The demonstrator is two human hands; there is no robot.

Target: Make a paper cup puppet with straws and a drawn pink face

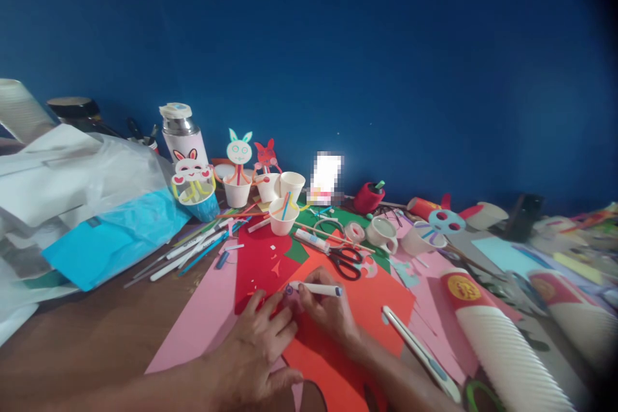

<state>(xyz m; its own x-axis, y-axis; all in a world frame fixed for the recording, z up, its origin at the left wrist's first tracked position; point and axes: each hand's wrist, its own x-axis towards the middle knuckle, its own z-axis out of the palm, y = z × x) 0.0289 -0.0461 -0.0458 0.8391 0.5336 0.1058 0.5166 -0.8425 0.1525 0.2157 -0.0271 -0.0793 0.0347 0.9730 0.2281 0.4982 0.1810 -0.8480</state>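
My right hand (328,312) grips a white marker (321,290) with a blue end, its tip pointing left. The tip meets a small pinkish paper piece (292,299) that bears a dark round mark. Flat beside this piece lies my left hand (261,341), fingers spread and their tips at its left edge. Under both hands are red paper (251,264), orange paper (381,283) and pink paper (193,335). Black-handled scissors (345,264) and a glue stick (311,240) lie just beyond my right hand.
Paper cups with animal figures, among them a white rabbit (239,151), stand at the back. Several markers (183,254) lie left. A utility knife (422,354) and a stack of paper cups (506,347) are at right. A plastic bag (120,167) fills the far left.
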